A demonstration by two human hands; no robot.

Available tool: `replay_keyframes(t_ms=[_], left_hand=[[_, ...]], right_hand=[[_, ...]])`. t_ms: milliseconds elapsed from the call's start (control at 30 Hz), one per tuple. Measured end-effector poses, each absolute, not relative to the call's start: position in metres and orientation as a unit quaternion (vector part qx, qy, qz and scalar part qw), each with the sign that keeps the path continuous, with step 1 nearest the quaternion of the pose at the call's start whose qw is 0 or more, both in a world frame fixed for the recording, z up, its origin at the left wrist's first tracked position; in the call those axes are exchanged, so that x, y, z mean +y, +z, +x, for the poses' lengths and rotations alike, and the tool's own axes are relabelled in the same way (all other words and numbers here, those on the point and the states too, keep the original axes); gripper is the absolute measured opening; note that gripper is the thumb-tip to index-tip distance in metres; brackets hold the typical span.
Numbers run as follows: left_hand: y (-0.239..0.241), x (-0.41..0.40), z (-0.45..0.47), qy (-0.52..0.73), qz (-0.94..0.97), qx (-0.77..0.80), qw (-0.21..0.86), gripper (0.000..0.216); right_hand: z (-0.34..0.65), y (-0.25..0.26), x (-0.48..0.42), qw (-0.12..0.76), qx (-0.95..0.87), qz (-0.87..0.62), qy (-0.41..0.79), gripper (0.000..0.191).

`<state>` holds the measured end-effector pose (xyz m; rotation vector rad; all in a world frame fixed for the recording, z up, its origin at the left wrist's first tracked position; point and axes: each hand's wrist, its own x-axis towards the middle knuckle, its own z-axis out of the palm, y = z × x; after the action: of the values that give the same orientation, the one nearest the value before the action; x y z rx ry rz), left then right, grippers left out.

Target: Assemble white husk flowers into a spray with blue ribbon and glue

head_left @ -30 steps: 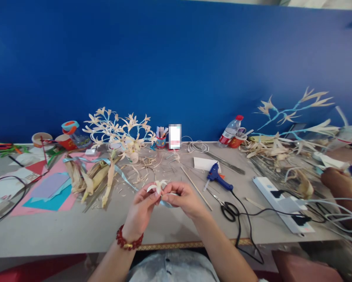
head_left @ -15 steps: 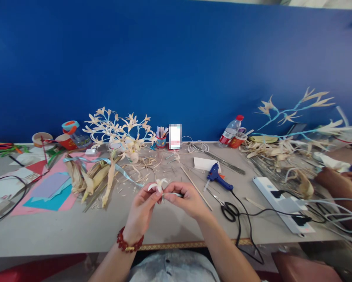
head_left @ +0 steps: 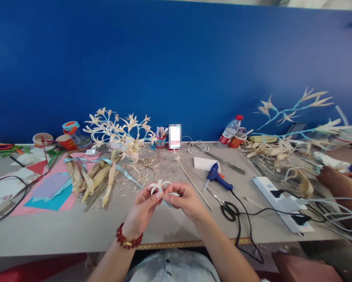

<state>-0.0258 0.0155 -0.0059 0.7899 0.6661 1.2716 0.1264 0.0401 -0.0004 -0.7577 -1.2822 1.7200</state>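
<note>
A small cream husk flower [head_left: 159, 185] is pinched between the fingertips of both my hands above the table's near middle. My left hand [head_left: 142, 209], with a red bead bracelet at the wrist, grips the flower's base from the left. My right hand [head_left: 184, 199] is closed beside it, fingers on the flower's base and on a pale blue ribbon [head_left: 167, 202] that runs under it.
Corn husks [head_left: 92, 178] and coloured paper [head_left: 51, 190] lie to the left. A husk flower branch [head_left: 117, 129] stands behind. A blue glue gun [head_left: 218, 177], scissors [head_left: 227, 207], a power strip [head_left: 281, 203] and cables lie to the right. Another person's hand [head_left: 338, 184] rests at far right.
The flower's petals have bent inward between my fingertips and the ribbon has shifted beneath it. My hands stay in place. The other person's hand at far right has moved slightly.
</note>
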Motion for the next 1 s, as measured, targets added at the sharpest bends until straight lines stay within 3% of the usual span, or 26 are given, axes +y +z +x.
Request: replay_keyframes(t_ms=[167,433,600,1000], left_hand=[[-0.012,0.014,-0.021,0.599,0.339,0.341,0.640,0.010],[-0.009,0.014,-0.024,0.604,0.338,0.364,0.623,0.011],[-0.006,0.014,-0.027,0.587,0.389,0.361,0.612,0.011],[-0.001,0.016,-0.023,0.576,0.354,0.318,0.665,0.013]], right_hand=[[0.127,0.002,0.039,0.441,-0.579,-0.321,0.605,0.029],[0.132,0.010,0.038,0.405,-0.667,-0.343,0.522,0.031],[0.136,0.010,0.041,0.383,-0.649,-0.350,0.556,0.026],[0.123,-0.004,0.040,0.438,-0.495,-0.312,0.682,0.031]])
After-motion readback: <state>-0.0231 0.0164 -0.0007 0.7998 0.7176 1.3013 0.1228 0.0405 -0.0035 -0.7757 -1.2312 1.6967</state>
